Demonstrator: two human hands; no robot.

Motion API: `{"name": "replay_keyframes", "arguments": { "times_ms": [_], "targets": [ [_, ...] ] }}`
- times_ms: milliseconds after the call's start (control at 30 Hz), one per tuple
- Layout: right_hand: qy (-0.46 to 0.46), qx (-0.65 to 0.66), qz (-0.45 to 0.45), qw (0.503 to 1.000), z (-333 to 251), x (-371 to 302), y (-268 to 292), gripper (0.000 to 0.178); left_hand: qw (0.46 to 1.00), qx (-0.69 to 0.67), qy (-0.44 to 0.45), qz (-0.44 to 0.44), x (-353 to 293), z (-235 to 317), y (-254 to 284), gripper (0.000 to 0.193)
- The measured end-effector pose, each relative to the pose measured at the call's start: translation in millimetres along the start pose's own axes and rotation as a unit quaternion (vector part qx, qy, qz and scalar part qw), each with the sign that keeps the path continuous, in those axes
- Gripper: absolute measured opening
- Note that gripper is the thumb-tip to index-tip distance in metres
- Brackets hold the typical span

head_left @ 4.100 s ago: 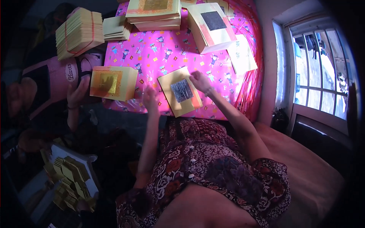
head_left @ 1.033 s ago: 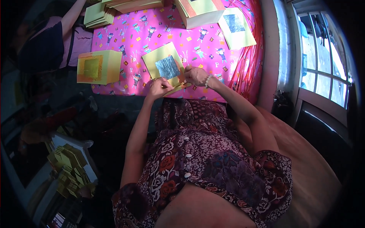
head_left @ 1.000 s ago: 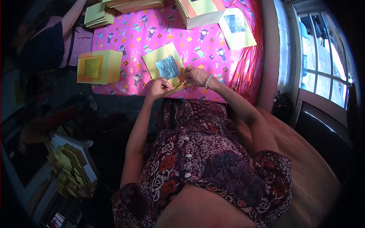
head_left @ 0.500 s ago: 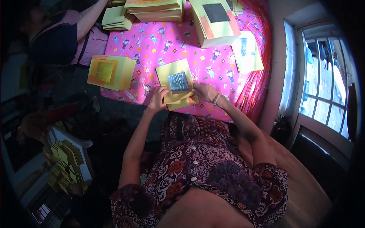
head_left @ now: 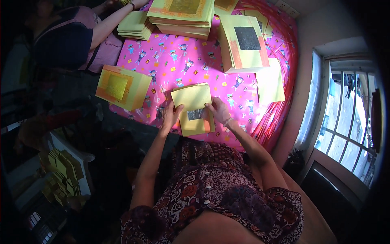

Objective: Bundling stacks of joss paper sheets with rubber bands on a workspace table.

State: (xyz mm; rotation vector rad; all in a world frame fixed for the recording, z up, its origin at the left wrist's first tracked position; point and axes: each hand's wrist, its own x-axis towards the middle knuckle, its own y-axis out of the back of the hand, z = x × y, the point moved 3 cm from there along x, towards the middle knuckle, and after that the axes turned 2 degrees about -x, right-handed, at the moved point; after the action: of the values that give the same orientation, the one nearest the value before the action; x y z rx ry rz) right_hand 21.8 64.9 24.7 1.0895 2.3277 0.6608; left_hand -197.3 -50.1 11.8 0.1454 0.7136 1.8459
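Note:
A small pile of yellow joss paper point(head_left: 193, 97) lies near the table's front edge. Its far part shows a plain folded-over yellow face, and below the fold part of a silver foil square point(head_left: 196, 114) is visible with an orange-stained strip beside it. My left hand point(head_left: 171, 117) grips the left edge of the paper, thumb on top. On the opposite edge rests the thumb of my right hand point(head_left: 219, 112), its fingers along the side. How many sheets lie between them cannot be made out.
The table has a pink patterned cover point(head_left: 166, 57). A yellow paper block point(head_left: 122, 87) stands left, a taller block point(head_left: 245, 44) far right, and large stacks point(head_left: 183, 18) at the back. Red strands point(head_left: 270, 118) line the right edge. A co-worker's arm point(head_left: 109, 26) reaches in far left.
The raised flap of paper near me is down now, and a plain folded face covers much of the silver square. Both hands have shifted to the paper's side edges. The view has tilted slightly.

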Motion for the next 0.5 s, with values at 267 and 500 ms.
{"name": "replay_keyframes", "arguments": {
  "times_ms": [267,500],
  "targets": [
    [-0.063,-0.032,0.036,0.997,-2,1,-8,0.040,0.996,-0.044,0.001,0.081,-4,-16,-14,0.041],
    [-0.086,-0.019,0.034,0.996,-3,4,-9,0.040,0.992,-0.049,0.000,0.114,-4,-8,-19,0.046]
  ]
}}
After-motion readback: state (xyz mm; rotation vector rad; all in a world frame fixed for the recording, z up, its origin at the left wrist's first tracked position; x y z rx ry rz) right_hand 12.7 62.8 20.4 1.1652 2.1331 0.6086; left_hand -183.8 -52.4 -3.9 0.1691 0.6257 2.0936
